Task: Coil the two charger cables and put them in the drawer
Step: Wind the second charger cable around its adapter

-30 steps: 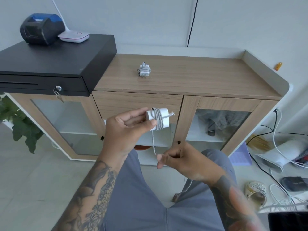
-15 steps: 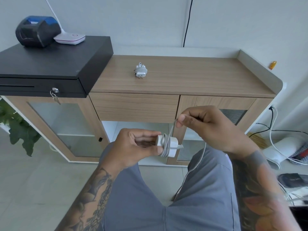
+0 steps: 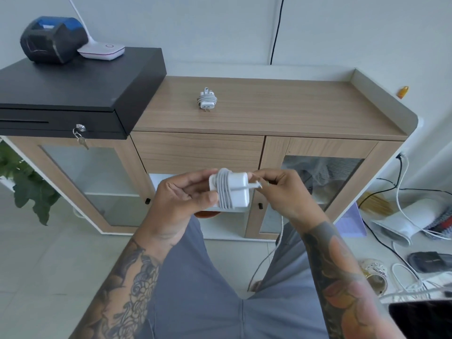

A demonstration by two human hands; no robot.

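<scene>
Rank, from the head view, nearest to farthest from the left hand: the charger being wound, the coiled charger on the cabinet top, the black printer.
1. Charger being wound: in the left hand itself.
2. Coiled charger: on the cabinet top, beyond the hand.
3. Black printer: far left, on the cash drawer.

White charger (image 3: pixel 233 189) and cable (image 3: pixel 223 189); wood-grain cabinet (image 3: pixel 281 111); black cash drawer (image 3: pixel 80 86).

wall (image 3: pixel 195 25): pale grey | floor (image 3: pixel 49 265): light tiles | cabinet (image 3: pixel 281 111): wood, glass doors | light: soft daylight
</scene>
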